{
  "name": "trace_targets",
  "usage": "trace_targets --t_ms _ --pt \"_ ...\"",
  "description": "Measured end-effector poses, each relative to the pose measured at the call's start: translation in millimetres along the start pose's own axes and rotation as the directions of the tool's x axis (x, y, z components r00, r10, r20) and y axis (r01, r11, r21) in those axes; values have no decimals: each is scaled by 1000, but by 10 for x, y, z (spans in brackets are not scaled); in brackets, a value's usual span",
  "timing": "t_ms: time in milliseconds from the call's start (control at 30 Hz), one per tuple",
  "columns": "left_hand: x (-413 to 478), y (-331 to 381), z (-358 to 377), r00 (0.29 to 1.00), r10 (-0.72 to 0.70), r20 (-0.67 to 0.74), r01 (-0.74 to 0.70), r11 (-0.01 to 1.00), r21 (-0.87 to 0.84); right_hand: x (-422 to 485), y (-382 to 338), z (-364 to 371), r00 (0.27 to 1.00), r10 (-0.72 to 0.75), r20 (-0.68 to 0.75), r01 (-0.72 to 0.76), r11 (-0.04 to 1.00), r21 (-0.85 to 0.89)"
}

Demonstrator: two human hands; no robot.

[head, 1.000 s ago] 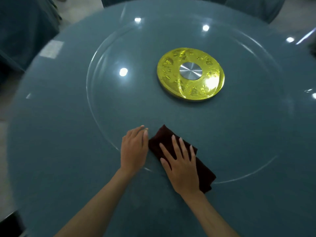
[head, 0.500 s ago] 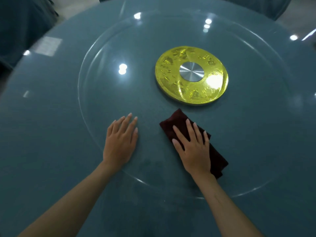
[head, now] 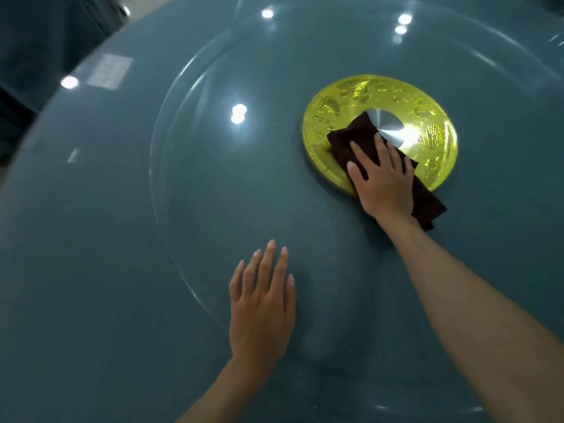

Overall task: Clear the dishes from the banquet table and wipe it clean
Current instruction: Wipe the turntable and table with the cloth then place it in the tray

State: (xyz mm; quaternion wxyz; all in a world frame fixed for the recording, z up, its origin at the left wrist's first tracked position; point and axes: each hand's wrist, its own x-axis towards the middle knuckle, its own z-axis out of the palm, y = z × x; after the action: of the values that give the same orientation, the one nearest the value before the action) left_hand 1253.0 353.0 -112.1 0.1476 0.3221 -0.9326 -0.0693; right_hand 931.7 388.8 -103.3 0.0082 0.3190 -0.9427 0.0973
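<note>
**Cloth on the gold disc, both hands flat**

Cloth (head: 348, 141), dark maroon and folded, lies on the glass turntable (head: 189, 87) at the centre of the round blue-grey table (head: 76, 254). Its far corner covers the near-left part of the gold disc (head: 427, 117) and reaches the edge of the silver hub (head: 393, 126). Its near end trails off the disc toward the person.

The right hand (head: 384, 184) presses palm-down on the cloth. Its fingers (head: 363, 157) are straight and slightly spread, pointing up and left across the disc, with the thumb out to the left. None of them curls round the fabric.

The left hand (head: 262, 303) rests flat on the glass just inside the turntable's near rim, well apart from the cloth. Its fingers (head: 270, 264) are straight and close together, only lightly fanned, and it holds nothing.

A pale haze (head: 335, 285) shows on the glass between the two forearms. Bright spots of ceiling light reflect off the turntable and the table.
</note>
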Motion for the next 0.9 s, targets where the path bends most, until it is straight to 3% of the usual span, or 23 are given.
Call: trace_targets --t_ms 233,467,600,733,900 --pt "-152 331 -25 997 -74 19 75 996 -47 -591 -22 -45 1000 18 5 -18 1000 -17" --pt "-260 635 -153 976 -187 109 210 940 -270 -2014 -178 -193 999 -27 37 30 995 -91" --pt "-176 405 -378 984 -58 167 117 922 -370 -2879 -231 -276 998 -23 62 28 996 -85" --pt "54 -106 -438 983 160 88 -139 968 -212 -3430 -374 -280 997 59 43 -57 997 -47" --pt "347 -712 -274 974 218 57 -214 975 -65 -3536 -406 -269 992 121 43 -120 992 -29"
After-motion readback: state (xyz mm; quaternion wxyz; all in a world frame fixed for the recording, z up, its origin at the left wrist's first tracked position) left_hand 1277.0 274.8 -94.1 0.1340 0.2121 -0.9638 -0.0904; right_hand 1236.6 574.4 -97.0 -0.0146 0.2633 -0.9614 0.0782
